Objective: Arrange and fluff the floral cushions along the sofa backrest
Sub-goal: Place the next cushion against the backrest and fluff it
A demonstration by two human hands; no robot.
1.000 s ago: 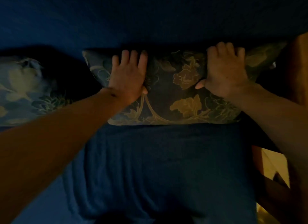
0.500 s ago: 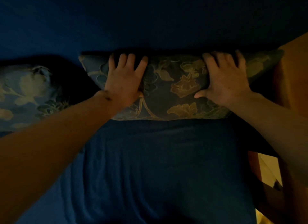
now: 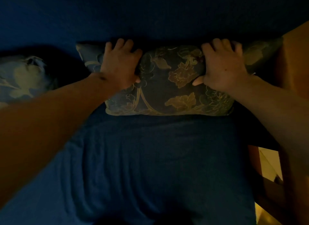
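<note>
The floral cushion [image 3: 168, 84] lies lengthwise against the sofa backrest [image 3: 150, 15], the left hand [image 3: 119, 65] and right hand [image 3: 222, 69] both clenched into its top edge, equally near.

Standing on the sofa seat [image 3: 158, 157], against the backrest [image 3: 150, 15]: floral cushion [image 3: 170, 84]; left of it, apart, second cushion [image 3: 23, 77].
</note>
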